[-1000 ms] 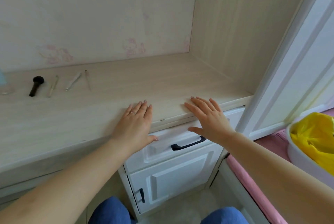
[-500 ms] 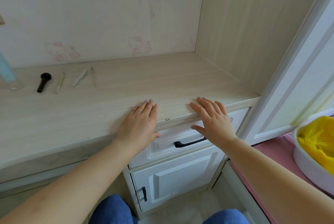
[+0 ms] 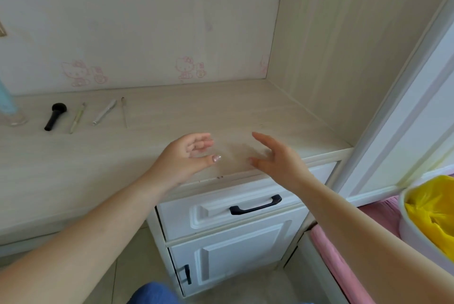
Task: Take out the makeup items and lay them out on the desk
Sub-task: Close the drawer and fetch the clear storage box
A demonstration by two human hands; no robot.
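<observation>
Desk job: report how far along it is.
Done: a black brush, a green-tipped stick, a silver pen-like stick and a thin stick lie in a row on the desk. In hand: nothing; left hand and right hand hover empty. Left: unclear; the drawer looks closed.

Pale wood-grain laminate on the desk, matt and smooth, with the same grain on the back panel and side wall. Faded pink cartoon prints on the back panel. White drawer and door, moulded, faintly satin, with black matt handles. Black brush, matt handle, soft dark bristles. Silvery pen, metallic sheen. Thin stick, wood-like. Greenish pencil, dull finish. Clear glass-like base at far left. Crinkled yellow plastic bag, glossy, in a smooth white bin. Pink cloth, soft and matt.
</observation>
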